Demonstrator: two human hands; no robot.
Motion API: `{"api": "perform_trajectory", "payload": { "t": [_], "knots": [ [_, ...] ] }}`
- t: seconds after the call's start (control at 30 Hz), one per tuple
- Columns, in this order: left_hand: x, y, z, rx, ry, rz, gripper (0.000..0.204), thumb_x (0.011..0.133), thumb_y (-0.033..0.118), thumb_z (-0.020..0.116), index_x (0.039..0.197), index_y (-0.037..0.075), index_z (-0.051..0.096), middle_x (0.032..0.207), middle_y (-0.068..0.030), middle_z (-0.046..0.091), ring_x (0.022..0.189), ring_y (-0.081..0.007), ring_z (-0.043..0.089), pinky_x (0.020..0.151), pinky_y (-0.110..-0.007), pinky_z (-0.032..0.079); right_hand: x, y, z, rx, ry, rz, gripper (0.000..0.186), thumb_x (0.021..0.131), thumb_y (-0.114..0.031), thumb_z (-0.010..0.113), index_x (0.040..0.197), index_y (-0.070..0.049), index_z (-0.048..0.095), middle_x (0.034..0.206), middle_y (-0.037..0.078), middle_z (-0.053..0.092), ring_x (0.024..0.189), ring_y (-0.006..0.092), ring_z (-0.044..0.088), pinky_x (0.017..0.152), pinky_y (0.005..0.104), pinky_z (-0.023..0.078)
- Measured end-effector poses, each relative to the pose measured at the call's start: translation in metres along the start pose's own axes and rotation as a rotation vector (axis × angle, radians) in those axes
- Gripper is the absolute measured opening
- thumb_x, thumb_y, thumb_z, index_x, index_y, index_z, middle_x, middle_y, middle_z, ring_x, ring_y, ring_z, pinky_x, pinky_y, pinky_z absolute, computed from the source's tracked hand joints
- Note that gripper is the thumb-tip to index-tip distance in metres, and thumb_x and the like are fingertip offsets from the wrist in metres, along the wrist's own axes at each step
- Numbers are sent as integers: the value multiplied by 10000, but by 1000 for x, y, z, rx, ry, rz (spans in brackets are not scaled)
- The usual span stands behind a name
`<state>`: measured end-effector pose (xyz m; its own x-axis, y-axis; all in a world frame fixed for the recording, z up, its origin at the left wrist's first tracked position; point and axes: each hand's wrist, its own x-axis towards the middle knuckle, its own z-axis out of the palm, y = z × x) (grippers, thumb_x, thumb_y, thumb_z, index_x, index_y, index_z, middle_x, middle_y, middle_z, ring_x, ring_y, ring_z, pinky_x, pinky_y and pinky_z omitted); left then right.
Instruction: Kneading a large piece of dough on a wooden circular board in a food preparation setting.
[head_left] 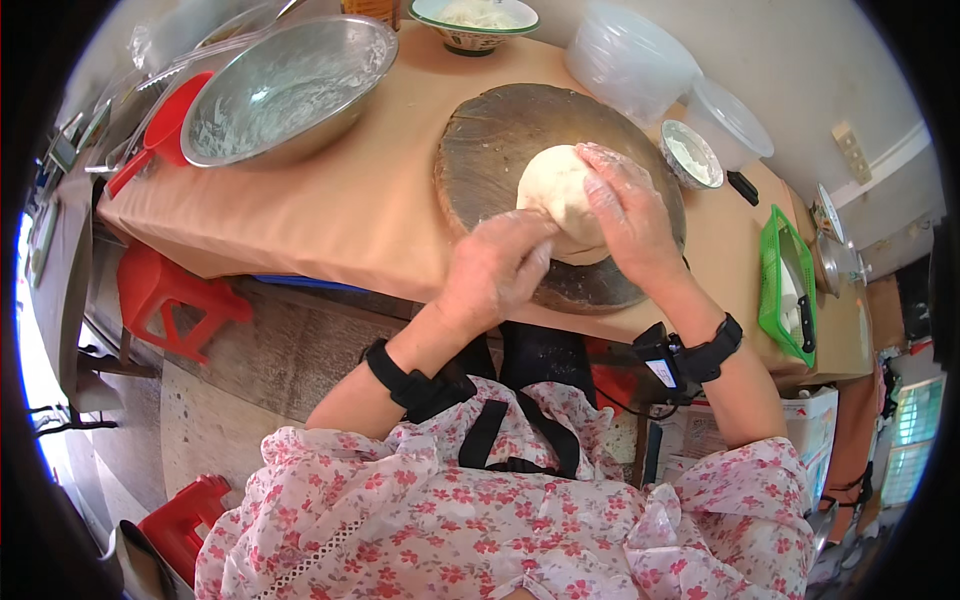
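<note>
A round, pale ball of dough (pixel 553 185) rests on a dark round wooden board (pixel 490 135) at the table's front edge. My left hand (pixel 500 265) pinches the dough's near left edge, fingers curled and thumb pressed in. Over its right side lies my right hand (pixel 630 205), palm against the dough with the fingers stretched together along the surface. Flour dusts the right fingers. Part of the dough is hidden beneath that hand. Both wrists carry black straps.
A floury steel basin (pixel 290 95) and a red dipper (pixel 175 125) stand left. Behind the board is a bowl of white shreds (pixel 475 18). To the right are clear plastic tubs (pixel 635 65), a small flour bowl (pixel 690 155) and a green basket (pixel 775 285) holding a knife (pixel 806 322).
</note>
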<state>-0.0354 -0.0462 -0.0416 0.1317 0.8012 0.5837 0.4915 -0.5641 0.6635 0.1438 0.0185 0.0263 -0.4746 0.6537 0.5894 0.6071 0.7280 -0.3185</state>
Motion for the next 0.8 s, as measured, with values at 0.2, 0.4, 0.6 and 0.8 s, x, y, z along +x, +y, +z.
{"api": "perform_trajectory", "payload": {
  "t": [0.2,0.4,0.6,0.8],
  "knots": [
    [62,26,-14,58,257,176,194,870,78,632,1055,22,639,1092,-156,622,1028,-323,603,889,-381,486,7,-4,-19,322,-17,359,249,925,-129,520,1102,9,629,987,181,685,912,282,670,795,340,499],
    [89,29,14,27,24,171,336,891,214,624,1179,44,599,1110,-155,618,1049,-348,576,914,-430,450,-15,-9,-20,277,-5,208,236,887,-49,530,1094,12,627,1027,186,675,905,333,658,801,363,502],
    [78,19,25,397,-48,235,563,882,429,603,1273,33,521,1165,-145,596,1108,-328,537,950,-445,386,-44,17,-17,32,-70,-14,445,893,-97,584,1330,-47,514,1358,258,482,1206,407,517,967,418,461],
    [40,24,2,467,-69,364,747,774,418,699,1322,-27,455,1283,-195,494,1193,-365,468,1002,-483,345,-66,-5,-16,-53,-133,-131,554,879,-130,604,1400,-34,441,1465,257,360,1274,442,451,1037,460,414]
  ]
}}
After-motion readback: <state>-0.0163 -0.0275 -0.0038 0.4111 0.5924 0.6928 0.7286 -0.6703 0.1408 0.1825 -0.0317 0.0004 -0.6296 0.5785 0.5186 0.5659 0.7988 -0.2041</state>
